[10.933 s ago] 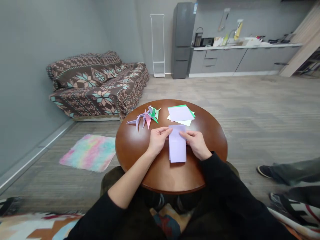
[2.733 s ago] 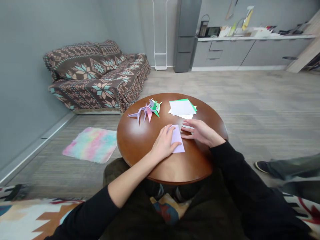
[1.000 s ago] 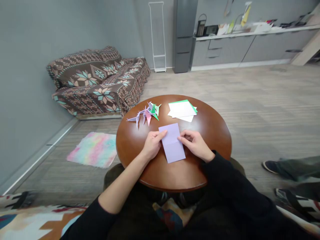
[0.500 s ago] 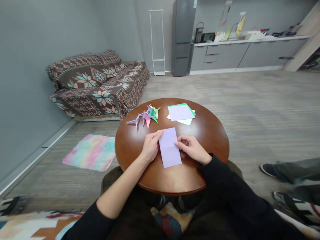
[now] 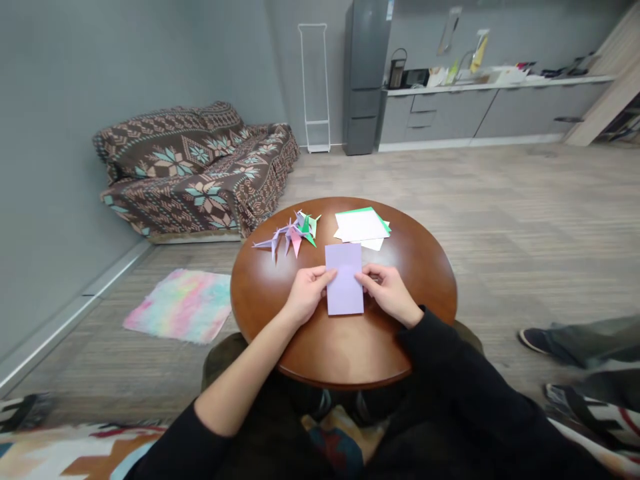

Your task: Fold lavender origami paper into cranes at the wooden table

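Lilac paper (image 5: 346, 283) — smooth, oblong

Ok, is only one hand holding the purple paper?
No, the left hand grips the purple paper at its left edge and the right hand grips its right edge.

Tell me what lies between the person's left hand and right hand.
In the head view, a light purple paper lies between them: the left hand holds one long side, the right hand the other.
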